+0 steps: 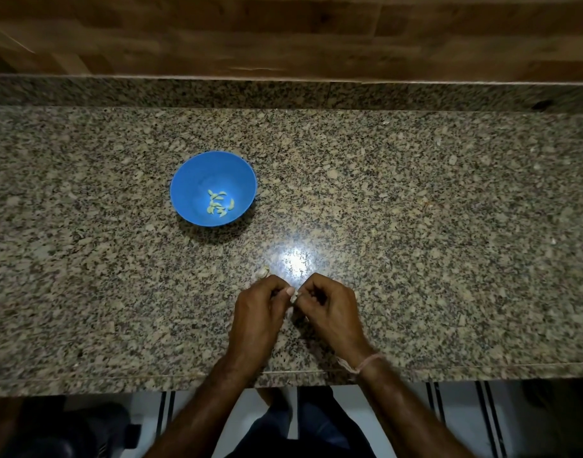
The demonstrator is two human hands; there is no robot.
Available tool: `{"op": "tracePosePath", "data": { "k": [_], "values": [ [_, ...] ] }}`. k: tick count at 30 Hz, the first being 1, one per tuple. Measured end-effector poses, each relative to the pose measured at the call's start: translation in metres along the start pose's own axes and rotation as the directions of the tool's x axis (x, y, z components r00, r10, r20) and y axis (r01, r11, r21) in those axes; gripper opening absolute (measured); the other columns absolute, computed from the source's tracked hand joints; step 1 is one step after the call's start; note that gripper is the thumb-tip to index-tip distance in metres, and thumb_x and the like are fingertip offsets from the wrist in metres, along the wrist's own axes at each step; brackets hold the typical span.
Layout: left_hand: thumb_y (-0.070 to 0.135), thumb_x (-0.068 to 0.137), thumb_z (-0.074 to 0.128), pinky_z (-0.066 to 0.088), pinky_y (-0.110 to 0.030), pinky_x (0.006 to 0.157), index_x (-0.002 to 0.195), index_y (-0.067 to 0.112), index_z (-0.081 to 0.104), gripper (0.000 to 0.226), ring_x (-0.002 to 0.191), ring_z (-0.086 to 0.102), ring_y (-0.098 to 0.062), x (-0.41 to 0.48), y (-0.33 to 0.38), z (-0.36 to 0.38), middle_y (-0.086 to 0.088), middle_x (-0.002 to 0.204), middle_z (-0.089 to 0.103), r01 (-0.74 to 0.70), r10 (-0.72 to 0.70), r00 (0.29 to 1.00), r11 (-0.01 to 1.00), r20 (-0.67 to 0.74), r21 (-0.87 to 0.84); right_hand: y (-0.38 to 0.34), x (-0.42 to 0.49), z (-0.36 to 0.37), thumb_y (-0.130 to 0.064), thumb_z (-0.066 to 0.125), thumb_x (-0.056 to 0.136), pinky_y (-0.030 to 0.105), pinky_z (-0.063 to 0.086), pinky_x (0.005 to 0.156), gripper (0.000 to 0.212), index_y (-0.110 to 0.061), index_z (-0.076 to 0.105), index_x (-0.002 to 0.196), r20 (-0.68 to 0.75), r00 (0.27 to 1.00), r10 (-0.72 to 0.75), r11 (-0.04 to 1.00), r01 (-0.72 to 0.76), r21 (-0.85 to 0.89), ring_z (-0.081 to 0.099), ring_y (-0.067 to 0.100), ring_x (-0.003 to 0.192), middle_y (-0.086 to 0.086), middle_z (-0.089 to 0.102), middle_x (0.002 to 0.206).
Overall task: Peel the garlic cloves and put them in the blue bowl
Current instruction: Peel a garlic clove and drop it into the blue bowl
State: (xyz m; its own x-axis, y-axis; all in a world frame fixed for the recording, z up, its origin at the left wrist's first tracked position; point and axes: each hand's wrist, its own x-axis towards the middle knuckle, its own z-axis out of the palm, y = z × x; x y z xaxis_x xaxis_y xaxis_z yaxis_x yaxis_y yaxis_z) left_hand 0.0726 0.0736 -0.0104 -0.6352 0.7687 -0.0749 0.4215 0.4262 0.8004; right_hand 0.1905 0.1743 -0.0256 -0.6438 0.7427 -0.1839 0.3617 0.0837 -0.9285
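Pale garlic clove (294,296) sits pinched between the curled fingers (288,291) of my left hand (257,312) and right hand (331,309), just above the granite surface (415,209). I should strip the skin in small pulls, then carry it to the blue bowl (187,180), well apart up-left.

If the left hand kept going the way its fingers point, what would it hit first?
The left hand would likely meet the garlic clove pinched between it and the right hand; depth unclear.
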Motion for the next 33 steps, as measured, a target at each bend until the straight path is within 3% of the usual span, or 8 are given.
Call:
{"op": "tracePosePath", "data": {
  "k": [5,8,12,16,21,23,28,33],
  "values": [
    [0.018,0.101,0.064,0.053,-0.019,0.06,0.087,0.019,0.072,0.016,0.068,0.069,-0.007,-0.004,0.006,0.003,0.004,0.073,0.073,0.209,-0.208,0.978,0.943,0.029,-0.258,-0.002,0.004,-0.001,-0.015,0.071,0.09,0.043,0.058,0.073,0.011,-0.015,0.072,0.079,-0.014,0.992,0.125,0.982,-0.122,0.142,0.069,0.021,0.075,0.002,0.072,0.076],
    [0.019,0.101,0.065,0.056,-0.025,0.061,0.088,0.01,0.073,0.018,0.066,0.068,-0.015,-0.001,0.005,0.009,-0.004,0.073,0.074,0.389,-0.386,0.917,0.805,0.101,-0.448,-0.002,0.005,-0.001,-0.014,0.071,0.091,0.039,0.058,0.073,0.01,-0.014,0.073,0.081,-0.015,0.988,0.155,0.977,-0.151,0.153,0.068,0.018,0.075,0.003,0.073,0.078],
    [0.019,0.102,0.063,0.052,-0.026,0.06,0.09,0.0,0.073,0.024,0.063,0.06,-0.015,-0.001,0.002,0.015,-0.013,0.074,0.068,0.544,-0.522,0.816,0.548,0.248,-0.636,-0.006,0.004,0.002,-0.014,0.072,0.09,0.03,0.052,0.064,0.012,-0.017,0.07,0.078,-0.022,0.998,0.063,0.996,-0.061,0.065,0.061,0.009,0.066,-0.002,0.069,0.071],
    [0.021,0.101,0.065,0.052,-0.029,0.065,0.086,0.006,0.073,0.022,0.065,0.059,-0.016,0.0,0.001,0.018,-0.014,0.077,0.068,0.594,-0.568,0.756,0.385,0.326,-0.706,-0.007,0.002,0.004,-0.011,0.074,0.09,0.02,0.044,0.056,0.015,-0.017,0.069,0.077,-0.02,1.0,0.009,1.0,-0.009,0.003,0.053,0.001,0.058,-0.007,0.063,0.063],
    [0.014,0.1,0.065,0.052,-0.021,0.054,0.079,0.007,0.069,0.022,0.058,0.059,-0.012,0.005,0.003,0.017,-0.007,0.068,0.066,0.588,-0.612,0.715,0.265,0.338,-0.764,-0.006,0.002,0.004,-0.011,0.073,0.089,0.022,0.044,0.055,0.015,-0.019,0.068,0.077,-0.02,1.0,-0.009,0.999,0.008,-0.05,0.054,0.001,0.058,-0.006,0.064,0.064],
    [0.015,0.1,0.064,0.052,-0.022,0.053,0.081,0.005,0.068,0.021,0.056,0.059,-0.012,0.006,0.002,0.017,-0.008,0.068,0.065,0.582,-0.624,0.717,0.292,0.31,-0.759,-0.002,0.002,0.003,-0.014,0.071,0.09,0.028,0.046,0.056,0.016,-0.02,0.066,0.076,-0.01,0.998,-0.059,0.986,0.057,-0.155,0.055,0.004,0.058,-0.005,0.063,0.064],
    [0.021,0.101,0.065,0.048,-0.026,0.053,0.083,-0.001,0.069,0.028,0.054,0.055,-0.015,0.005,0.002,0.015,-0.012,0.066,0.065,0.5,-0.526,0.837,0.617,0.154,-0.608,0.01,0.006,0.004,-0.017,0.072,0.09,0.034,0.046,0.06,0.02,-0.023,0.06,0.076,0.002,0.994,-0.111,0.879,0.099,-0.466,0.055,0.011,0.068,-0.009,0.06,0.071],
    [0.018,0.101,0.065,0.046,-0.024,0.049,0.084,0.001,0.07,0.025,0.052,0.056,-0.013,0.007,-0.001,0.016,-0.008,0.064,0.066,0.512,-0.53,0.834,0.643,0.152,-0.57,0.003,0.006,0.001,-0.003,0.061,0.099,0.022,0.055,0.088,0.027,-0.019,0.077,0.113,-0.006,0.989,-0.145,0.961,0.14,-0.237,0.069,0.004,0.099,-0.008,0.075,0.108]
  ]
}}
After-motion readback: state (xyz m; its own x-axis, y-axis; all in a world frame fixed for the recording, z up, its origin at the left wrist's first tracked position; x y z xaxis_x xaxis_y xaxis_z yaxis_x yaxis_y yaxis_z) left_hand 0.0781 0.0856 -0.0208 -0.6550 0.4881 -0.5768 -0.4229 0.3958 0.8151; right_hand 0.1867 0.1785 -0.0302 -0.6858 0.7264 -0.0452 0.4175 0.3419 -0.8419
